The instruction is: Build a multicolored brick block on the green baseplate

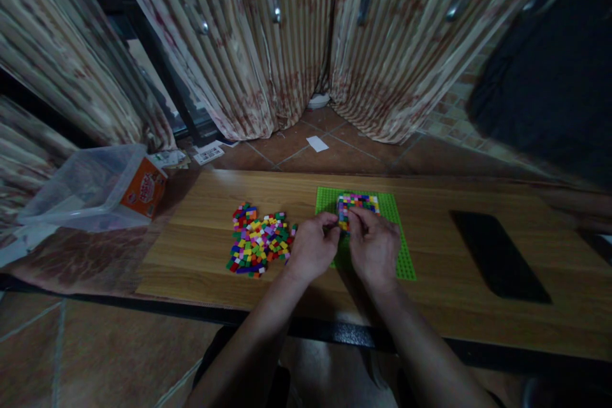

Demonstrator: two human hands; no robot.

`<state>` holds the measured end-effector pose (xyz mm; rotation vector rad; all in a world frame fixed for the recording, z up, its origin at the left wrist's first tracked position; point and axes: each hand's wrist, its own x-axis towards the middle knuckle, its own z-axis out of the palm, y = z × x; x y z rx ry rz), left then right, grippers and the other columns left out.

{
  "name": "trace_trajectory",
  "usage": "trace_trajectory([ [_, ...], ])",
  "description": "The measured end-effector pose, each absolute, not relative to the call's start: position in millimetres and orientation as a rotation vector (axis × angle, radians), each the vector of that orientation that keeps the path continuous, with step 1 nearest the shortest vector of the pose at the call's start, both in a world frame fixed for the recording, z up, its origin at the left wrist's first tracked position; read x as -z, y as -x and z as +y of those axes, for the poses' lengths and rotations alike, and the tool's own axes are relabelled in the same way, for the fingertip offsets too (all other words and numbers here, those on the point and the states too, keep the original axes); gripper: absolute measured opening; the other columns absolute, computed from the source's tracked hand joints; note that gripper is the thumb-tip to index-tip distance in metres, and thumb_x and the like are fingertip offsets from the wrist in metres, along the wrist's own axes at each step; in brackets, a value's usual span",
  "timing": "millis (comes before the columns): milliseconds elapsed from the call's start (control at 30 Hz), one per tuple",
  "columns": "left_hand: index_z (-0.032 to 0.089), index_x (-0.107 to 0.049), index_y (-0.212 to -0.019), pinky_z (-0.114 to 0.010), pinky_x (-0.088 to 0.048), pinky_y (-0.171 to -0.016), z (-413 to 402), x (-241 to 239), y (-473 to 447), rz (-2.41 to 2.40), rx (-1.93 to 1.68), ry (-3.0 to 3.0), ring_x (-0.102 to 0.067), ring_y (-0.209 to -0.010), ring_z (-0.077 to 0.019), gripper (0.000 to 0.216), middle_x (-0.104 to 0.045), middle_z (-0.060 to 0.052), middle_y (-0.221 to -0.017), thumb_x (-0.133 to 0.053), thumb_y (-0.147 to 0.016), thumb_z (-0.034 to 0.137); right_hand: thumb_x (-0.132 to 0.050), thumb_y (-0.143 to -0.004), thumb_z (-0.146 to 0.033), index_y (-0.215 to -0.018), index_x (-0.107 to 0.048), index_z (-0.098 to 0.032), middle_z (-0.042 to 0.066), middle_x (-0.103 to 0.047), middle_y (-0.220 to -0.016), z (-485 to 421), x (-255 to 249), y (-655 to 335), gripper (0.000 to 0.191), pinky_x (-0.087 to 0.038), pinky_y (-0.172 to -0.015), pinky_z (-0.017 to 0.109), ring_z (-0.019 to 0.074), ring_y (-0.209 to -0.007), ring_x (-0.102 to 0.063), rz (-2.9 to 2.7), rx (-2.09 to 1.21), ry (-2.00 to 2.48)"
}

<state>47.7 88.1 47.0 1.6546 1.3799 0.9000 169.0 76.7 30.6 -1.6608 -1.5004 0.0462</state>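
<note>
A green studded baseplate (404, 248) lies on the wooden table, with a block of small multicoloured bricks (363, 200) built up on its far part. My right hand (375, 248) is over the plate, fingers pinched at the near edge of the built block; whatever sits between the fingertips is hidden. My left hand (313, 245) is at the left side of the block, thumb and fingers curled together, and I cannot see what they hold. Left of it lies a loose pile of small coloured bricks (261, 239).
A black flat panel (500, 255) lies on the right of the wooden table (191, 255). At the far left stands a clear plastic box (95, 185) with an orange label. Striped curtains (268, 64) hang behind, and a white paper (317, 143) lies on the tiled floor.
</note>
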Motion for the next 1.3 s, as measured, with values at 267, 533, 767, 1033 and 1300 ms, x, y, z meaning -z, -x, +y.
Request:
trace_trajectory([
  [267, 0.018, -0.070, -0.098, -0.030, -0.055, -0.086, 89, -47, -48, 1.386, -0.894, -1.658, -0.072, -0.090, -0.0191, 0.023, -0.077, -0.006, -0.096, -0.055, -0.082, 0.010, -0.056, -0.083, -0.026, -0.094, -0.071, -0.020, 0.007, -0.077, -0.087, 74, -32, -172, 0.020, -0.050, -0.078, 0.039, 0.0234, -0.076, -0.070, -1.445, -0.185, 1.599],
  [533, 0.017, -0.069, -0.105, -0.032, -0.054, -0.086, 86, -45, -48, 1.442, -0.845, -1.688, -0.071, -0.092, -0.0207, 0.026, -0.076, -0.008, -0.100, -0.055, -0.083, 0.014, -0.058, -0.084, -0.027, -0.090, -0.071, -0.020, 0.007, -0.077, -0.086, 76, -32, -170, 0.016, -0.050, -0.077, 0.038, 0.0229, -0.075, -0.070, -1.416, -0.189, 1.623],
  [767, 0.018, -0.069, -0.105, -0.031, -0.055, -0.085, 86, -45, -49, 1.434, -0.848, -1.689, -0.071, -0.092, -0.0200, 0.026, -0.076, -0.007, -0.102, -0.055, -0.084, 0.014, -0.061, -0.085, -0.031, -0.086, -0.071, -0.020, 0.005, -0.074, -0.081, 77, -29, -170, 0.014, -0.048, -0.073, 0.035, 0.0210, -0.072, -0.067, -1.430, -0.175, 1.602],
  [1033, 0.019, -0.068, -0.109, -0.032, -0.055, -0.088, 85, -45, -49, 1.487, -0.824, -1.756, -0.071, -0.093, -0.0199, 0.027, -0.076, -0.006, -0.103, -0.055, -0.086, 0.017, -0.055, -0.090, -0.029, -0.088, -0.071, -0.018, 0.006, -0.071, -0.083, 72, -32, -179, 0.019, -0.047, -0.072, 0.034, 0.0207, -0.076, -0.063, -1.505, -0.142, 1.557],
  [1300, 0.018, -0.065, -0.119, -0.034, -0.054, -0.093, 85, -48, -50, 1.535, -0.808, -1.781, -0.071, -0.097, -0.0208, 0.035, -0.075, -0.007, -0.108, -0.055, -0.086, 0.017, -0.049, -0.090, -0.018, -0.097, -0.074, -0.018, 0.010, -0.070, -0.100, 61, -26, -186, 0.025, -0.049, -0.088, 0.040, 0.0235, -0.094, -0.064, -1.678, 0.046, 1.491],
])
